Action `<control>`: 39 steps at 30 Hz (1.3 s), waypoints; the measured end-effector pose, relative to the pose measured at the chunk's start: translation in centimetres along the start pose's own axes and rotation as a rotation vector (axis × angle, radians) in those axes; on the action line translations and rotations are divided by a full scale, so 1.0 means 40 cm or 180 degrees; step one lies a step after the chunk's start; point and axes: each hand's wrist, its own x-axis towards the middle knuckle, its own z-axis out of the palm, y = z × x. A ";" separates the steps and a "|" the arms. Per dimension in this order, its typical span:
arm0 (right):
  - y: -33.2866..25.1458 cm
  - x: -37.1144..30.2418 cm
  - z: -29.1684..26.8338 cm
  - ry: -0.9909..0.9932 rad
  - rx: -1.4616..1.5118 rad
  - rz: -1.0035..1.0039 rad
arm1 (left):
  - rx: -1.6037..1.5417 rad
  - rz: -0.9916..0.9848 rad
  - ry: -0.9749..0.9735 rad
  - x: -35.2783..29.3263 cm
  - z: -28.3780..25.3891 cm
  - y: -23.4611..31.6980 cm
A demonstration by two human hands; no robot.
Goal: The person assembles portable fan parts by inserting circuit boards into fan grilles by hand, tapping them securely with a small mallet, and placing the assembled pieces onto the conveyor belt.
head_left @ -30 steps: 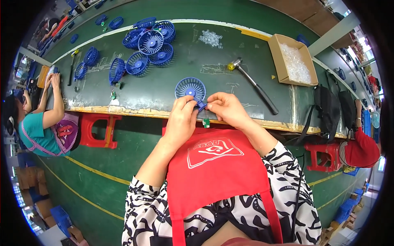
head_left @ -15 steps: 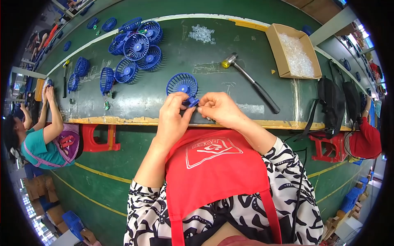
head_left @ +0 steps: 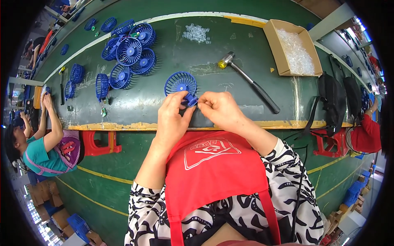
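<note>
A blue round fan cage point(head_left: 180, 83) with a short stem lies at the table's near edge, its slatted disc pointing away from me. My left hand point(head_left: 174, 110) is closed round the stem from the left, thumb and forefinger on it. At the stem's near end my right hand point(head_left: 216, 106) pinches with thumb and forefinger, touching or nearly touching the blue plastic. Whatever sits in that pinch is too small or hidden to name. Beyond, to the right, lies a mallet point(head_left: 250, 80) with a black grip and a yellow face.
Several blue fan cages point(head_left: 129, 51) pile up at the far left. Small clear plastic pieces point(head_left: 196, 33) form a heap at the back. An open cardboard box point(head_left: 271, 49) of such pieces and black bags point(head_left: 331, 100) are at right. A co-worker point(head_left: 45, 147) works at left.
The view has shifted slightly, so the table's things sit a little further left. My right fingers have shifted slightly at the stem's end; my left hand keeps its hold.
</note>
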 end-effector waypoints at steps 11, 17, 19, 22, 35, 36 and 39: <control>0.006 -0.006 -0.004 -0.0142 0.0786 0.0281 | -0.0088 -0.0228 0.0304 0.006 0.032 0.007; 0.009 -0.001 -0.004 -0.0130 0.1027 0.0209 | 0.0264 0.0104 0.0337 0.007 0.039 0.014; 0.023 0.003 0.000 -0.0020 0.1085 0.0156 | 0.0140 -0.0038 0.0322 0.016 0.039 0.017; 0.023 0.008 -0.015 0.0030 0.1090 0.0148 | 0.0053 -0.0098 0.0344 0.031 0.048 0.017; 0.030 -0.020 -0.004 0.0507 0.0605 -0.0537 | 0.0870 0.1183 0.0265 0.033 0.028 0.032; 0.032 -0.024 0.006 0.0568 0.0603 -0.0644 | 0.0894 0.1217 0.0197 0.035 0.015 0.041; -0.013 -0.039 -0.009 0.0739 0.0237 -0.0895 | 0.0735 0.1220 0.0067 0.043 -0.014 0.048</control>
